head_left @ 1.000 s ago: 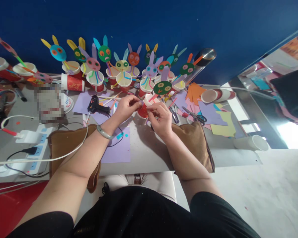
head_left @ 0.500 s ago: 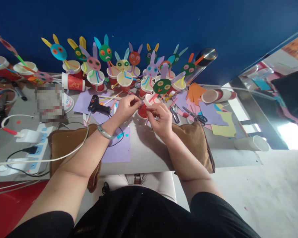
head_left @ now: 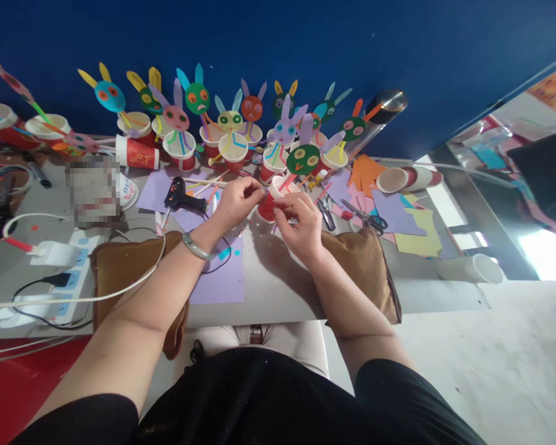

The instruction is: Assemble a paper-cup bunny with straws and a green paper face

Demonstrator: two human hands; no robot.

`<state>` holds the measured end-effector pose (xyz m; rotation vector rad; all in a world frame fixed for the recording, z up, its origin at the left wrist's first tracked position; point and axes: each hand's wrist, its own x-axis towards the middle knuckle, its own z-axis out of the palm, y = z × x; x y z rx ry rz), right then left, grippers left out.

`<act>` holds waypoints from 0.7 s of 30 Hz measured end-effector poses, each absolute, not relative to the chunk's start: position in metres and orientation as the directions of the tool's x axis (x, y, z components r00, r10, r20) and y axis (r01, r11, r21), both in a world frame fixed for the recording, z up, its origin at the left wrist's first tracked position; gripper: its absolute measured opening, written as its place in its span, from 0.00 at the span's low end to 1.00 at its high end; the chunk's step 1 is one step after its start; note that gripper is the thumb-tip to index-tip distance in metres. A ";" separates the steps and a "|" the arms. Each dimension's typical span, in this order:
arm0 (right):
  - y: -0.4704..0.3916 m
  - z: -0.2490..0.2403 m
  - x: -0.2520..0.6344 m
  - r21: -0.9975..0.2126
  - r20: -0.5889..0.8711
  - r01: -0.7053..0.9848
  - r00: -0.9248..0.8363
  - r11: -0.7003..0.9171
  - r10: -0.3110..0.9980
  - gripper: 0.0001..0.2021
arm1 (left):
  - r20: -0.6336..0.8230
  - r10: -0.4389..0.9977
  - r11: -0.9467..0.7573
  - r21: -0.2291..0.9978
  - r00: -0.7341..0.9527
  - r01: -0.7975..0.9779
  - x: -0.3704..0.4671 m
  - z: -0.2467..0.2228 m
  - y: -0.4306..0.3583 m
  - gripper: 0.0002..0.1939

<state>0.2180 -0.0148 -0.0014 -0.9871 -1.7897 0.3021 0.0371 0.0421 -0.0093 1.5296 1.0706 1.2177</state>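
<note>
A: What's the left hand [head_left: 236, 202] doing?

B: Its thumb and forefinger are drawn close in a pinch, by the left side of the cup [head_left: 265, 211]. A purplish speck shows at the tips, too small to tell whether it's held.

A: And the right hand [head_left: 302, 225]?

B: Fingers curled in, thumb near the forefinger, partly covering the cup's right side. I can't tell whether they grip anything or touch the cup.

A: So the cup is where?

B: Between the hands, rim up, red outside and white inside. The green head [head_left: 303, 159], with purple ears, is just above its rim.

A: Anything else close?

B: The glue gun [head_left: 185, 198] lies left of the left hand. Right of the right hand are the scissors [head_left: 375, 221], well apart from it.
</note>
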 end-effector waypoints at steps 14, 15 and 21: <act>-0.015 -0.003 0.220 -0.513 0.726 0.534 -0.149 0.672 0.672 0.08 | 0.236 0.963 -0.236 0.972 0.130 -0.019 0.041 -0.013 0.043 0.06; -0.016 -0.003 0.220 -0.502 0.736 0.539 -0.145 0.676 0.662 0.08 | 0.231 0.966 -0.229 0.973 0.118 -0.030 0.042 -0.014 0.043 0.05; -0.011 -0.004 0.233 -0.485 0.810 0.590 0.026 0.646 0.585 0.08 | 0.241 0.969 -0.231 0.964 0.063 -0.135 0.041 -0.010 0.048 0.07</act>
